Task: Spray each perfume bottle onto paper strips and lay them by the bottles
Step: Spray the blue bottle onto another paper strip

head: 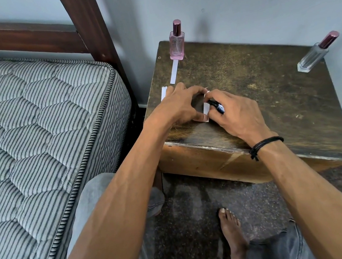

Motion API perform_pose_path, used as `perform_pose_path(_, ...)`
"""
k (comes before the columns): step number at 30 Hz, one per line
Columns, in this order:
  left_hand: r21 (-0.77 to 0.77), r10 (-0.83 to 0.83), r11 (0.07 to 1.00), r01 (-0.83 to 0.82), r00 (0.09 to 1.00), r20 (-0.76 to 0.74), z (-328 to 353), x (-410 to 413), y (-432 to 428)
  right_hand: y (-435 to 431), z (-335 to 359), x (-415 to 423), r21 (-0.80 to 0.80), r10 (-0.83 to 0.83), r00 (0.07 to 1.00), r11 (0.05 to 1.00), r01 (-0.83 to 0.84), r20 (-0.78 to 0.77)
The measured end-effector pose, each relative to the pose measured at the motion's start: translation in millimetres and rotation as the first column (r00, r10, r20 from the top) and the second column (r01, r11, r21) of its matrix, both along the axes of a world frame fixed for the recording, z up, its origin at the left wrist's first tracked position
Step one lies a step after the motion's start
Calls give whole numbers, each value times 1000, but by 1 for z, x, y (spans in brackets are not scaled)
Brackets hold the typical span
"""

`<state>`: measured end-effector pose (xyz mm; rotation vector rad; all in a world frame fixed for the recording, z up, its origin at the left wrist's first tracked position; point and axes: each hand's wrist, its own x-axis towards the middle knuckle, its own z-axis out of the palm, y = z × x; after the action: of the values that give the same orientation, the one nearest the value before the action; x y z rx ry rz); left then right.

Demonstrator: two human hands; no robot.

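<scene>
Strip under hands: white paper strip [206,111], flat near the table's front edge, left of centre.
Left hand [181,104]: fingers spread and arched, thumb and fingertip pressing the strip's two ends; nothing gripped.
Right hand [234,113]: fingers curled closed around a dark, glossy pen [217,107], its tip at the strip; black cord on the wrist.
Other strips: one [174,72] lies in front of the pink bottle; another [163,93] at the left edge.
Pink bottle [177,43]: rectangular, clear pink glass, metallic cap, back left corner; label unreadable.
Clear bottle [316,53]: square glass, maroon cap, back right corner.
Table [270,99]: worn, mottled dark wood.
Mattress [36,136]: striped, quilted, left of the table.
</scene>
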<state>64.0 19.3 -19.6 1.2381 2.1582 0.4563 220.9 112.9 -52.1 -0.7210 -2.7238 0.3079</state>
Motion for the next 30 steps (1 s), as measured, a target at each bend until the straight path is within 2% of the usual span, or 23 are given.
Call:
perform_pose_path(7,0,2,1000,-2,1000,-4,0,0,1,0,1,-1,-47,-10,1000,999,10,0)
perform_pose_path(12,-15,-2,1000,2,1000,-25,0,0,1,2,3,0,-239,-91,989,969,60,-120)
perform_pose_path(18,-16,-5,1000,4,1000,-21,0,-1,0,6,6,0,-400,-183,967,911,98,-180)
perform_pose_path(21,-21,-11,1000,10,1000,-16,2,-1,0,4,7,2,-384,-146,976,920,73,-164)
perform_pose_path(25,-11,-10,1000,10,1000,-4,1,-2,0,-5,10,6,-284,-40,993,959,6,-112)
perform_pose_path(30,-8,-12,1000,12,1000,2,0,-3,-1,-10,10,6,-240,-41,993,971,13,-110)
